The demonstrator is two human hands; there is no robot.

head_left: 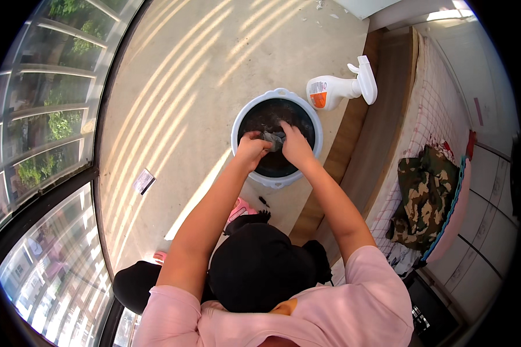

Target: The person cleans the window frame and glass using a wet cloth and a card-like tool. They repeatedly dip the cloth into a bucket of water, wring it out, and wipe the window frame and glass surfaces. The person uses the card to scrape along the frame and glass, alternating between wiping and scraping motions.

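Observation:
A round pale-blue basin [242, 113] of dark water [267, 114] stands on the floor in front of me. Over the water, between my two hands, is a small wet grey cloth [274, 140], bunched up. My left hand [253, 150] pinches its left side with curled fingers. On the other side, my right hand [296, 147] grips the cloth with thumb and fingers closed. Parts of the cloth are hidden by the fingers. A white spray bottle [341, 88] with an orange label is just right of the basin's far rim.
Barred windows [52, 115] line the left side. A small white card or packet [143, 181] lies on the floor [185, 75]. To the right runs a wooden ledge [382, 127], and beyond it camouflage fabric [425, 196] rests on a checked cloth [437, 87]. Pink footwear [241, 209] shows near my knees.

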